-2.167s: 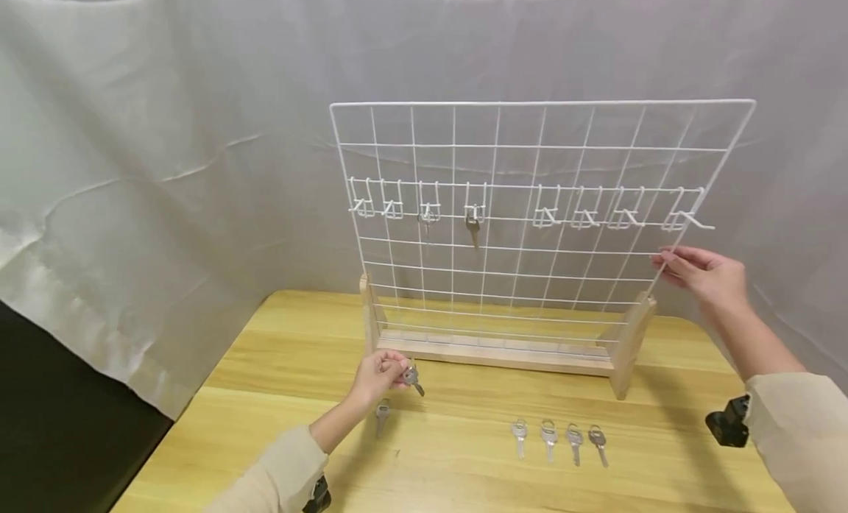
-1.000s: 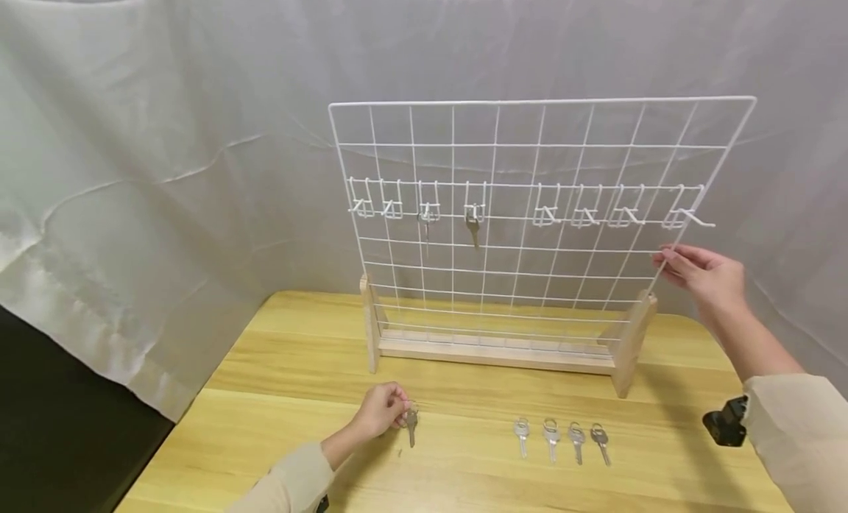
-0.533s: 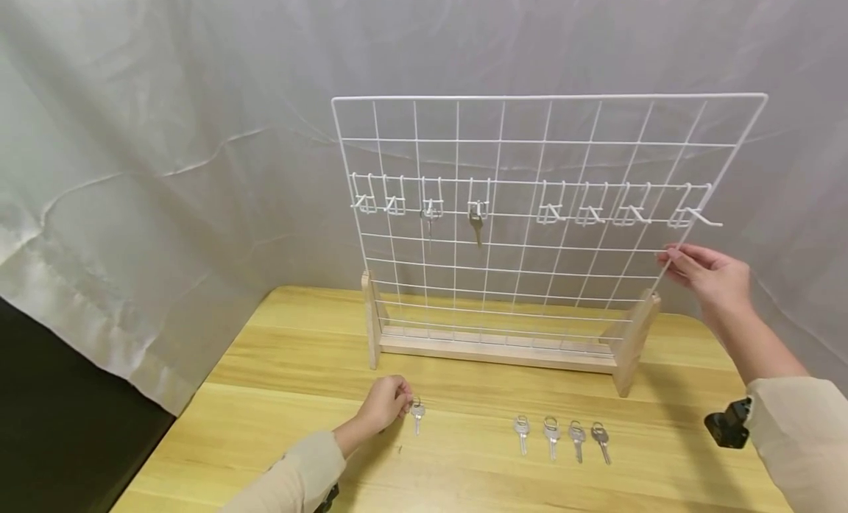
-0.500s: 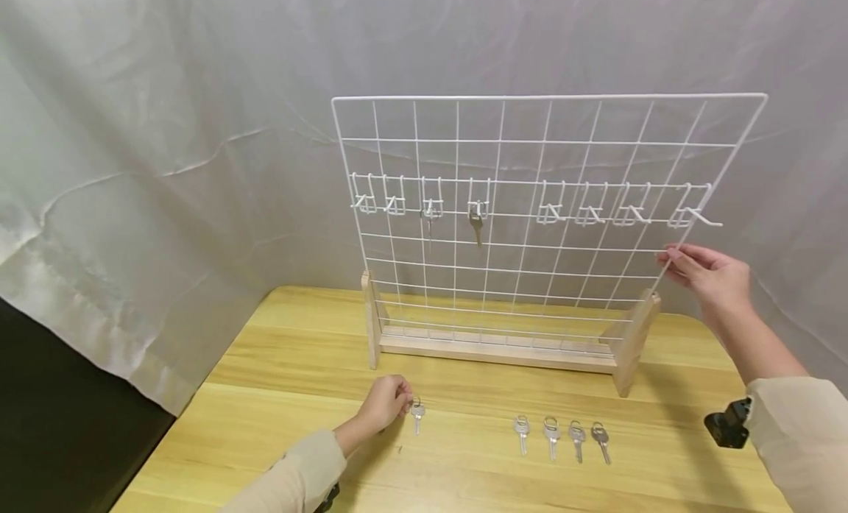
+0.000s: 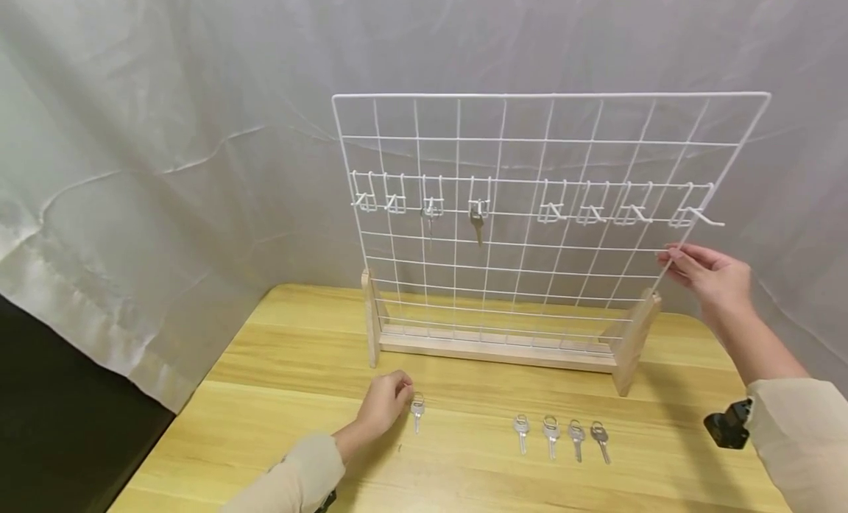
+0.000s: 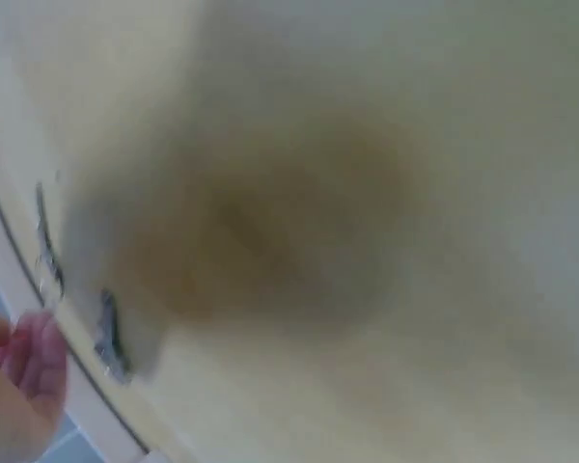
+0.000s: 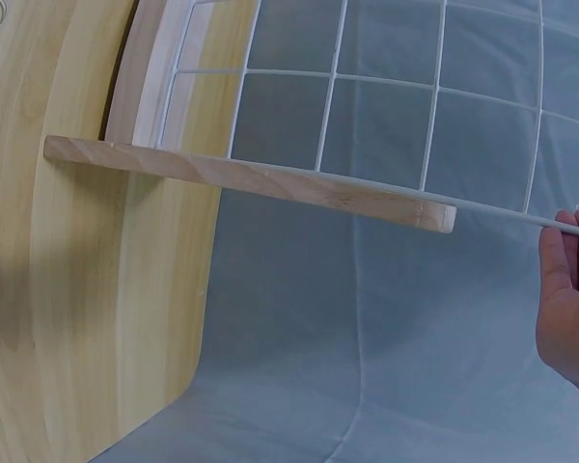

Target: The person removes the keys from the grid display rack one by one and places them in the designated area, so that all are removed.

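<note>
In the head view my left hand is low over the table, its fingertips just beside the ring of a silver key that lies flat. The left wrist view has this key by the fingertips and another key closer to the palm side; in the head view the hand hides that second one. My right hand pinches the right edge of a white wire grid rack; the right wrist view has those fingers around the edge wire.
White hooks run in a row across the grid. One key and a fainter one hang there. Several keys lie lined up at the table's front right. A wooden stand bears the grid; a grey curtain hangs behind.
My left hand has lowered a key from in front of the stand to the table and let go of it to the right of the other key. The right hand stays on the grid.
</note>
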`<state>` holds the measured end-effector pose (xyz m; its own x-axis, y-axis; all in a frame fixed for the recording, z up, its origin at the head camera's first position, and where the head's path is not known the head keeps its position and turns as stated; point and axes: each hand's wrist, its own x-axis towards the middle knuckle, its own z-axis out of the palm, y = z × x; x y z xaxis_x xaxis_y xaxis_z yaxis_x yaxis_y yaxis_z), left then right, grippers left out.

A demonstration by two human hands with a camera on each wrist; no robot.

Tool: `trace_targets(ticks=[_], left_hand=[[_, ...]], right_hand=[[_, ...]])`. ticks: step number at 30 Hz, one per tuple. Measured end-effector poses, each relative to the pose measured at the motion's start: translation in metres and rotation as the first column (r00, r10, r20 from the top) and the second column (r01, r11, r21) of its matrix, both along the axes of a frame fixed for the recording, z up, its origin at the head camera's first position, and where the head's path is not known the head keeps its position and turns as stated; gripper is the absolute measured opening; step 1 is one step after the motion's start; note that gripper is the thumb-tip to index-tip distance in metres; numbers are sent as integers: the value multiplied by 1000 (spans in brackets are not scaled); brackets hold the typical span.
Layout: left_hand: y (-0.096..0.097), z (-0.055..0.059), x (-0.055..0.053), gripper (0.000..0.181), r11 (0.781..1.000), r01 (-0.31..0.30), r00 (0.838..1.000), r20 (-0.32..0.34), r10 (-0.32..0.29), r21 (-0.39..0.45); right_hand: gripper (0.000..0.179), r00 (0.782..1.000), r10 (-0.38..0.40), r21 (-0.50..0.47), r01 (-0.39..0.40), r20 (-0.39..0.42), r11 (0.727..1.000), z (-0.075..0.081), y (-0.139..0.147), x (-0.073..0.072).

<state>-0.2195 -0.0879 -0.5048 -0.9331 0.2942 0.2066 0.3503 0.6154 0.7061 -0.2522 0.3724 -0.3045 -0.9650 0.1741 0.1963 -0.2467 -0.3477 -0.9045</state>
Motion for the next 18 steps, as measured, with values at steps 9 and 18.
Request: trace_targets(ticks=[9,18], left_hand=[[-14,-18,35,29,891,172,827,-429,-362,-421],[-33,-19,48,38,687,194,700,-392,-597,-700]], right_hand=[[12,1000,3,7,-4,5,1000,2,0,-1],[11,1000,5,-5,-5,-2,1000,0,-1,-2]])
